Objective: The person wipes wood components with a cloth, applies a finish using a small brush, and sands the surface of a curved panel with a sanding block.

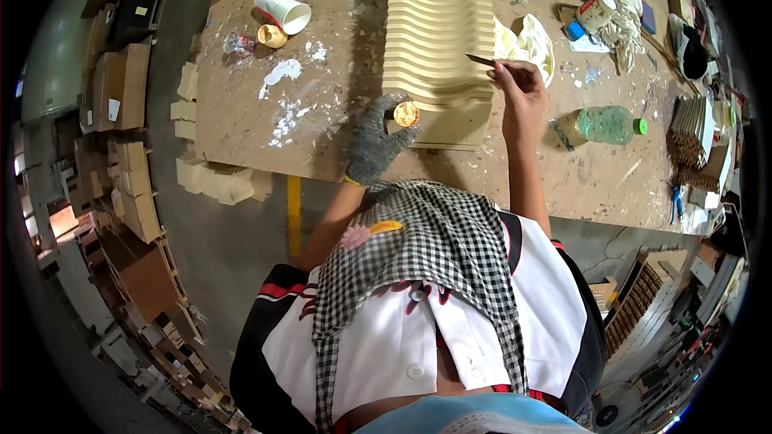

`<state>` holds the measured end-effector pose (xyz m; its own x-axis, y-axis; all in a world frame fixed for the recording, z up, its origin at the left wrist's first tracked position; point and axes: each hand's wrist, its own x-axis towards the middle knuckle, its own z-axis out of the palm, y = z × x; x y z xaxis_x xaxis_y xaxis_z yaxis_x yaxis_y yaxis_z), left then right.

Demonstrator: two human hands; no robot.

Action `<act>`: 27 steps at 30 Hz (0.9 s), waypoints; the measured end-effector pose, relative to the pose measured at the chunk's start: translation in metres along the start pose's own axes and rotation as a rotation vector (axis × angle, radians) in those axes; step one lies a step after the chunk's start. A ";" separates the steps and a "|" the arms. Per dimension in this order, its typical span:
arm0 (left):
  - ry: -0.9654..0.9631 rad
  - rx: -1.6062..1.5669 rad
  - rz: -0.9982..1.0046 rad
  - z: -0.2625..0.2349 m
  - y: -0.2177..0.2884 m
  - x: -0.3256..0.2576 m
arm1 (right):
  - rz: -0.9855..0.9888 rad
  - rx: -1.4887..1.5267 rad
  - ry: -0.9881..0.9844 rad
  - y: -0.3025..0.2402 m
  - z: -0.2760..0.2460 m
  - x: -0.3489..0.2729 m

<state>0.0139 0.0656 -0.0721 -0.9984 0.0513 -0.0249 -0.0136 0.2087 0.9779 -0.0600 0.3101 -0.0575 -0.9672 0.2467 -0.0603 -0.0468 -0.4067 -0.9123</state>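
Near the worktop's [241,145] front edge, my left hand [374,141] cups a pot [407,114]; my right hand [523,84], pinching a blade [481,59], should skim the panel [438,32].

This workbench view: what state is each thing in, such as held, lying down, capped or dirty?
Left hand: gloved, gripping the container
Small round container: held, orange-smeared end up; open or lidded, I can't tell
Right hand: bare, gripping the tool
Thin dark tool: held over the panel
Wavy cream panel: lying flat
Paper cup: tipped on its side
Green bottle: lying down, capped
Workbench: white-smeared
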 end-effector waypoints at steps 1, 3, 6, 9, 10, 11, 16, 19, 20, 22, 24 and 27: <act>-0.021 0.020 0.022 0.000 0.001 0.000 | 0.018 -0.034 -0.044 -0.001 0.011 0.005; -0.019 0.047 0.000 -0.001 0.008 -0.003 | 0.027 -0.172 -0.145 0.000 0.038 0.022; -0.026 0.045 -0.008 0.003 -0.001 0.002 | -0.092 -0.260 -0.210 0.048 0.063 0.057; -0.038 0.025 0.008 0.005 0.004 0.006 | -0.111 -0.293 -0.214 0.082 0.077 0.083; -0.046 0.010 0.028 0.006 0.001 0.006 | -0.137 -0.382 -0.216 0.089 0.081 0.088; -0.059 -0.007 0.047 0.006 -0.002 0.007 | -0.163 -0.473 -0.213 0.095 0.083 0.092; -0.028 0.116 0.109 0.000 -0.003 0.004 | -0.203 -0.551 -0.220 0.092 0.103 0.084; -0.031 0.076 0.099 0.002 -0.003 0.005 | -0.218 -0.600 -0.207 0.090 0.100 0.084; -0.037 0.065 0.091 0.002 -0.002 0.005 | -0.235 -0.616 -0.201 0.091 0.098 0.085; -0.042 0.068 0.077 0.002 -0.001 0.005 | -0.213 -0.593 -0.193 0.088 0.102 0.084; -0.045 0.072 0.064 0.001 -0.002 0.005 | -0.191 -0.569 -0.186 0.087 0.104 0.083; -0.049 0.061 0.068 0.002 -0.002 0.005 | -0.208 -0.668 -0.206 0.092 0.102 0.085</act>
<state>0.0090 0.0678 -0.0751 -0.9929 0.1150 0.0297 0.0592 0.2622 0.9632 -0.1723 0.2038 -0.1051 -0.9854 0.0630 0.1583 -0.1359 0.2699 -0.9533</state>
